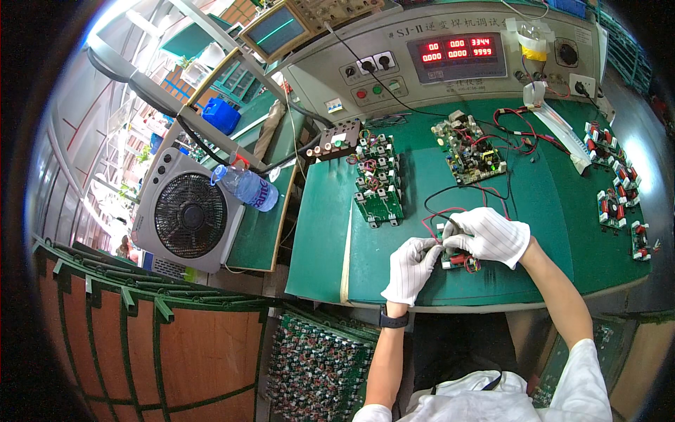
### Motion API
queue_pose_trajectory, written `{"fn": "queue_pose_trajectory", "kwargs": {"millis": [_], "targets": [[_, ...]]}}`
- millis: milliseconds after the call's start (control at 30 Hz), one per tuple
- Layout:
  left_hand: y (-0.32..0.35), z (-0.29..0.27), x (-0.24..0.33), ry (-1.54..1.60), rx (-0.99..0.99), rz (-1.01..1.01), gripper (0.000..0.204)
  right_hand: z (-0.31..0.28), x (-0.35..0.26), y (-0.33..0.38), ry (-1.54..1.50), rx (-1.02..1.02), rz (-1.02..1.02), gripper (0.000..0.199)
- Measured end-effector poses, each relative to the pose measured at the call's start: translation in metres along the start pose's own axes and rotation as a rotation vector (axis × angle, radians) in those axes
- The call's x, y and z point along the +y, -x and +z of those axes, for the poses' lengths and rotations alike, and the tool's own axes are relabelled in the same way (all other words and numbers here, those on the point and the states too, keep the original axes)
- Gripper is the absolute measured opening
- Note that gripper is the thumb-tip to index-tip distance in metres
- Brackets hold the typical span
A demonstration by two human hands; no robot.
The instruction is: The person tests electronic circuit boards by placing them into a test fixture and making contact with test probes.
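Note:
Both hands wear white gloves and meet over a small green circuit board (458, 260) lying on the green bench mat (541, 211). My left hand (410, 269) pinches the board's left edge. My right hand (489, 235) covers the board's top, fingers closed on it or on a part there. Red and black wires (450, 200) run from the board toward a larger circuit board (468, 149) further back. The hands hide most of the small board.
A stack of green boards (377, 179) stands left of centre. More small boards (617, 190) line the right edge. A grey test console with red displays (457, 53) rises behind. A fan (188, 211) and a water bottle (246, 186) sit left; trays of boards (316, 366) lie below the bench.

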State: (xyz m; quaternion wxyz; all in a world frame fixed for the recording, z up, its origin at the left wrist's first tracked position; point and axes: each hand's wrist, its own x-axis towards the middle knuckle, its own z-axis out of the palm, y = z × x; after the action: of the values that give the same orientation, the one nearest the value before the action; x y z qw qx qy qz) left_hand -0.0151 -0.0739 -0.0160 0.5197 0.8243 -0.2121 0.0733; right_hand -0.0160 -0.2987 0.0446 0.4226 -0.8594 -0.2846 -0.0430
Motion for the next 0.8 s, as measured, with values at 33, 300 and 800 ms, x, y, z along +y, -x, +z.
{"fn": "queue_pose_trajectory", "kwargs": {"millis": [33,300,800], "targets": [[0.0000,-0.0005,-0.0001,-0.006,-0.007,-0.001,0.017,0.0006,0.0008,0.0001,-0.002,0.001,-0.005,0.020],[-0.0002,0.0004,-0.0036,0.017,0.000,0.005,0.017,-0.0036,-0.0044,-0.0013,-0.016,0.009,0.016,0.022],[0.0013,-0.0001,-0.0012,-0.004,-0.013,-0.014,0.017,-0.0026,-0.0023,0.0011,-0.001,-0.010,-0.024,0.028]]}}
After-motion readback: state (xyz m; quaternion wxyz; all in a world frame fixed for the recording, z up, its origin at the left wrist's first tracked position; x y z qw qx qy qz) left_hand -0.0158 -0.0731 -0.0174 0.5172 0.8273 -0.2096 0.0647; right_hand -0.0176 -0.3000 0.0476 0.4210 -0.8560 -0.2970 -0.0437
